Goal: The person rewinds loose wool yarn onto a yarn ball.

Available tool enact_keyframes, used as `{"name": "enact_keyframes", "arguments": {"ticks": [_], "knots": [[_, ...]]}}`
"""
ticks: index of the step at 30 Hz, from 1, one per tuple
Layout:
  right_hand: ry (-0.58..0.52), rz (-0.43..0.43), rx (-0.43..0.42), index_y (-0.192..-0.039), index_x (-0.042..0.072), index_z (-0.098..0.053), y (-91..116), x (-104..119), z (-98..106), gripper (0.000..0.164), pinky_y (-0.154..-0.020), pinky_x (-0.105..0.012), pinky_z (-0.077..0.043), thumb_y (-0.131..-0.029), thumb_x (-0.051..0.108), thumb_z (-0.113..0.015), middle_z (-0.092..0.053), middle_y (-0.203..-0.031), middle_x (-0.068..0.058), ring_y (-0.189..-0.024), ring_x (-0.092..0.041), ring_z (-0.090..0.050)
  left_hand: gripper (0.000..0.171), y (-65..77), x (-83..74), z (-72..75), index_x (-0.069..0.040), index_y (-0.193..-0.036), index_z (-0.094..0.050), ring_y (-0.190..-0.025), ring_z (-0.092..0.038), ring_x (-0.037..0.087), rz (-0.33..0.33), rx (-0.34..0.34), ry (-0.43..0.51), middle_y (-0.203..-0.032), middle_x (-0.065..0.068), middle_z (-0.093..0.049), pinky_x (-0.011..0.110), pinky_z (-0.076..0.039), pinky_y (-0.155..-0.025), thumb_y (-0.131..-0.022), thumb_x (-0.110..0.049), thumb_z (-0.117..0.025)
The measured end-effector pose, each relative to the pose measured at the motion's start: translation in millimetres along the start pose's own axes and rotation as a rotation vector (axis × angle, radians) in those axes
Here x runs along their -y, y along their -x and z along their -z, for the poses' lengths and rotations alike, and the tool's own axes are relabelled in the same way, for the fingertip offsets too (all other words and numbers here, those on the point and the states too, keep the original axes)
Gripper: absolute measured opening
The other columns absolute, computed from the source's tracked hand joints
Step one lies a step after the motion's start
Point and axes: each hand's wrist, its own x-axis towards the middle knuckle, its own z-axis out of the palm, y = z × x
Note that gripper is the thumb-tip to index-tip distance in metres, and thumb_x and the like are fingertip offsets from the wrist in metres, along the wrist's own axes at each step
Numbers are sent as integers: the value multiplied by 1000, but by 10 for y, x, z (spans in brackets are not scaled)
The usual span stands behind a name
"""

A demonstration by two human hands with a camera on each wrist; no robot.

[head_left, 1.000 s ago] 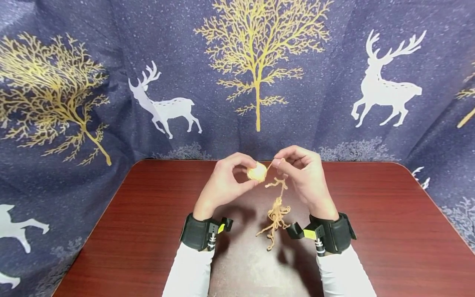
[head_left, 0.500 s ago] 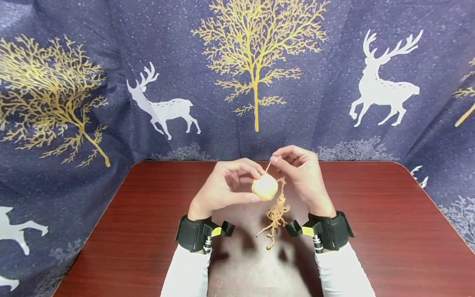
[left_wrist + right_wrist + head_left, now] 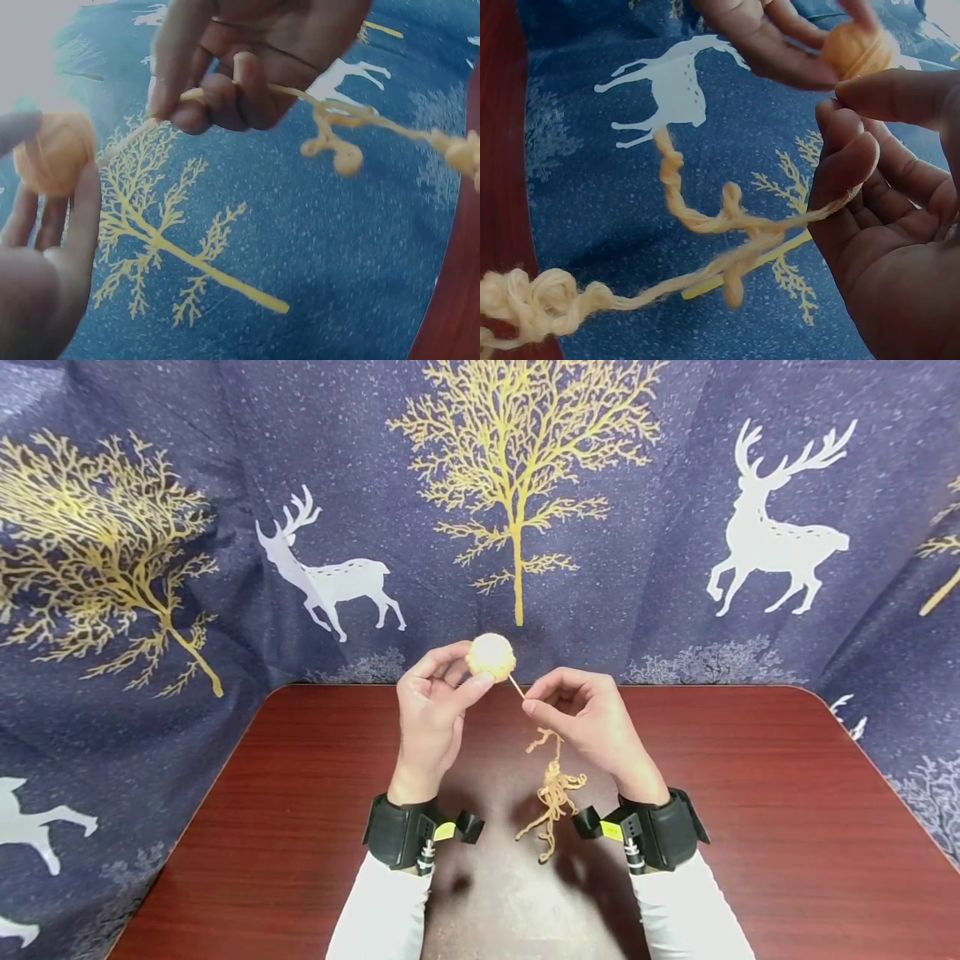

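A small ball of pale orange yarn (image 3: 491, 657) is held up in the fingers of my left hand (image 3: 433, 718), above the table's far edge. From the ball a short, taut yarn strand (image 3: 517, 686) runs to my right hand (image 3: 592, 718), whose thumb and forefinger pinch it. The right wrist view shows the strand passing through the curled fingers and out below. There it joins a loose, tangled length of yarn (image 3: 735, 225). In the head view this yarn tangle (image 3: 555, 789) hangs or lies below the right hand; whether it touches the table cannot be told.
The reddish-brown wooden table (image 3: 300, 810) has a pale, glossy patch in its middle. Behind it hangs a dark blue cloth (image 3: 465, 527) printed with white deer and yellow trees. Each wrist wears a black camera strap (image 3: 397, 833).
The left hand has lowered the yarn ball, then raised it up and to the left, turning over. My right hand has moved slightly left and down, still pinching the strand.
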Motion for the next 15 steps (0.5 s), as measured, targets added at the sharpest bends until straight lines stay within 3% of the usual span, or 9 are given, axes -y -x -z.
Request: {"name": "enact_keyframes", "arguments": {"ticks": [6,10,15], "knots": [[22,20,22,-92,4,-72,14,22,-23,7,-53,-21,-49,-88,-2,-75,-68,-79,-5,-64,-14,-59,35,-4,72,24,9,-109,-69,-100,-70,23,-89,-93,-218,-110,13,-69,42,-59,-91,-76,18,-75],[20,39,16,-91,3,-72,22,47,-30,7,-52,-21,-49,-88,-3,-74,-68,-79,-5,-64,-14,-59,38,0,112,46,16,-112,-63,-102,-69,24,-134,-74,-343,-112,13,-68,44,-58,-92,-77,16,-77],[-21,47,-20,-92,-2,-72,28,67,-28,8,-54,-21,-51,-87,-7,-73,-69,-79,-5,-64,-12,-60,35,19,130,74,13,-109,-65,-105,-67,25,-157,0,-502,-115,18,-65,41,-59,-92,-77,14,-80]]}}
